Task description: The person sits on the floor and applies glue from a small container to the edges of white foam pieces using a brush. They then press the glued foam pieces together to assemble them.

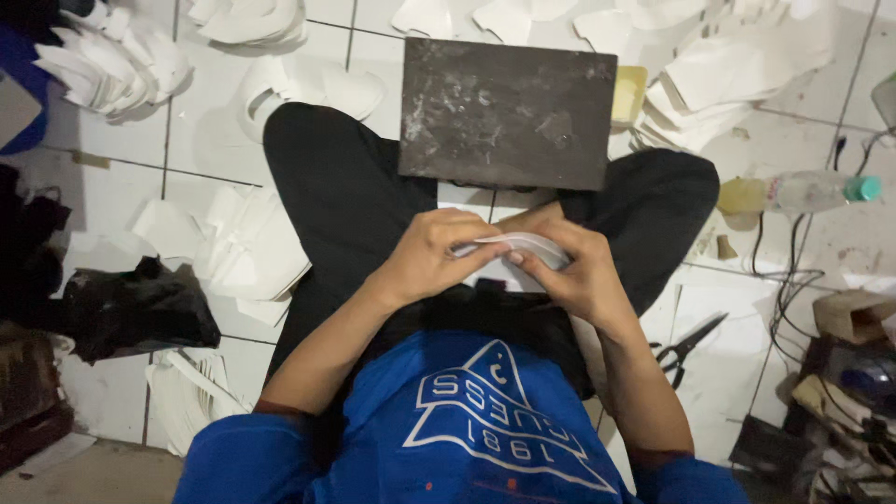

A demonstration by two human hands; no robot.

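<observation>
Left hand [431, 254]: fingers clamped on left end of white sheet [518, 245], thumb on top.
Right hand [571, 271]: fingers clamped on sheet's right end.
Sheet: curved, held over the lap, just below dark slab [507, 112].
Slab: rests across the knees.
Floor [121, 182]: white tiles, white cut pieces [238, 247] in piles.
Scissors [689, 343]: right of the knee.
Bottle [803, 190]: lying farther right.

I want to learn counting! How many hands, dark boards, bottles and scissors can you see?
Hands: 2, the left hand and the right hand, both on one white cut piece
Dark board: 1
Plastic bottle: 1
Scissors: 1
Total: 5
</observation>
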